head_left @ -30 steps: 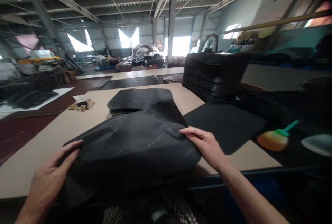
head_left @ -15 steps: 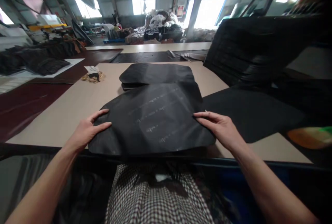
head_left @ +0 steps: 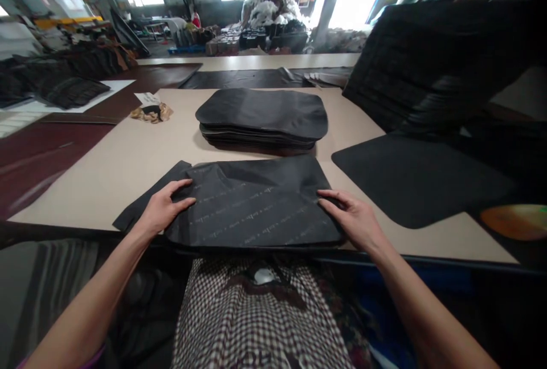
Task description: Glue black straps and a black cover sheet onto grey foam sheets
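A black sheet with rounded corners and rows of pale printing lies at the table's near edge, slightly rippled along its far side. My left hand grips its left edge between thumb and fingers. At the opposite edge, my right hand holds it the same way. Another dark piece sticks out at the left, partly under my left hand. Beyond the sheet stands a neat stack of similar black pieces.
The beige tabletop carries a single black sheet at the right. A tall dark pile rises behind it. A tan bundle with a paper tag sits at the back left. An orange object lies at the far right.
The printed sheet has come down toward me, apart from the stack, whose front now shows. My left hand has shifted right, and the dark piece at the left has come into view.
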A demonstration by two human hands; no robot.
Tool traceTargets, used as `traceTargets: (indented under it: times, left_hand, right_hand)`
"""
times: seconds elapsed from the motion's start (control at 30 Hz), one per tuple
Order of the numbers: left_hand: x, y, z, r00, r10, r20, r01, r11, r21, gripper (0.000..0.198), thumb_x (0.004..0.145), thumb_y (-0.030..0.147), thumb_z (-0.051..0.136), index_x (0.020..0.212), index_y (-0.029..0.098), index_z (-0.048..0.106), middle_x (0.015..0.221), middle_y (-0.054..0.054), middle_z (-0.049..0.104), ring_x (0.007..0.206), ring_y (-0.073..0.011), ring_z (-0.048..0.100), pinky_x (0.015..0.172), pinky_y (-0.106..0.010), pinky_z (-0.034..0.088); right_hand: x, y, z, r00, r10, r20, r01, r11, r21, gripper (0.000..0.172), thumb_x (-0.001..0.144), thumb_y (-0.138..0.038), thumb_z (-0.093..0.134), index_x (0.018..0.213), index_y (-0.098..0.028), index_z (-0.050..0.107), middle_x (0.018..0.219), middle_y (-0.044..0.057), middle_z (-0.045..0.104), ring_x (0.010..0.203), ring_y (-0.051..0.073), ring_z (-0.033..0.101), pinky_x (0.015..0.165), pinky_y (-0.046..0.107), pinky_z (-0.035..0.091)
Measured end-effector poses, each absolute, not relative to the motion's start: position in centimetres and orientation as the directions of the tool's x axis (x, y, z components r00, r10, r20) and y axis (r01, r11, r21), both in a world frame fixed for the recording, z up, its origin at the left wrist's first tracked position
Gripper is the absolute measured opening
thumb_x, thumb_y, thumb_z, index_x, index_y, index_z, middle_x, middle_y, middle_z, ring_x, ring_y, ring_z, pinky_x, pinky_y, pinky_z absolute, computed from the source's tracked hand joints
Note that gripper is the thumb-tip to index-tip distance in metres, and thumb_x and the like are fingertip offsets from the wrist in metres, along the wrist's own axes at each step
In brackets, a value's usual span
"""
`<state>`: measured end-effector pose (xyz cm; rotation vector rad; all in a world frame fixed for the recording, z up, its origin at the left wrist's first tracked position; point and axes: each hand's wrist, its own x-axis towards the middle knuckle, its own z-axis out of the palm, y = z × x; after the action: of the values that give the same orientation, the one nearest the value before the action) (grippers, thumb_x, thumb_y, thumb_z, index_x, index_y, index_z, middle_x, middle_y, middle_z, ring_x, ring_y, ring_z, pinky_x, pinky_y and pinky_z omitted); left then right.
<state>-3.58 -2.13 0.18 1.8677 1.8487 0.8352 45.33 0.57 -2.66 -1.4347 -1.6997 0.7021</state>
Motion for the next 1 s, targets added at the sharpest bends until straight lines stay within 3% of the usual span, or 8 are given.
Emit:
traceTargets:
  times: [0.2, 0.4, 0.57, 1.0]
  left_hand:
    - [-3.5, -1.8, -0.5, -0.005, 0.985, 0.175, 0.77, -0.108, 0.629, 0.055, 0.082, 0.056, 0.07, 0.13, 0.03, 0.062, 0.131, -0.003, 0.063, 0.124, -0.0246, 0.058, 0.111, -0.04, 0.041]
    - [-3.0, -1.9, -0.4, 0.026, 0.976, 0.215, 0.82, -0.144, 0.554, 0.052, 0.085, 0.053, 0.067, 0.131, 0.029, 0.062, 0.125, -0.003, 0.064, 0.118, -0.0238, 0.061, 0.106, -0.039, 0.045]
    - [-2.9, -1.9, -0.7, 0.024, 0.973, 0.23, 0.852, -0.14, 0.505, 0.053, 0.086, 0.054, 0.065, 0.132, 0.027, 0.062, 0.132, -0.007, 0.062, 0.128, -0.0273, 0.056, 0.112, -0.043, 0.042]
    - [-2.7, -2.0, -0.7, 0.051, 0.974, 0.22, 0.873, -0.151, 0.464, 0.053, 0.088, 0.05, 0.064, 0.134, 0.024, 0.061, 0.136, -0.01, 0.061, 0.134, -0.0295, 0.053, 0.116, -0.047, 0.039]
  right_hand:
    - [45.8, -0.1, -3.2, -0.055, 0.962, 0.268, 0.59, 0.248, -0.768, 0.037, 0.087, -0.055, 0.067, 0.11, -0.026, 0.073, 0.113, 0.006, 0.07, 0.103, 0.027, 0.066, 0.091, 0.041, 0.054]
    - [45.7, -0.9, -3.3, -0.155, 0.914, 0.375, 0.697, 0.37, -0.614, 0.031, 0.094, -0.047, 0.061, 0.114, -0.025, 0.069, 0.113, 0.005, 0.069, 0.104, 0.026, 0.066, 0.091, 0.041, 0.053]
    - [45.5, -1.2, -3.2, -0.212, 0.889, 0.406, 0.753, 0.413, -0.511, 0.028, 0.097, -0.041, 0.057, 0.118, -0.025, 0.066, 0.115, 0.005, 0.067, 0.106, 0.025, 0.064, 0.091, 0.04, 0.054]
    - [45.1, -1.4, -3.4, -0.242, 0.891, 0.383, 0.794, 0.409, -0.449, 0.03, 0.099, -0.041, 0.051, 0.119, -0.023, 0.064, 0.114, 0.008, 0.067, 0.105, 0.026, 0.065, 0.09, 0.04, 0.054]
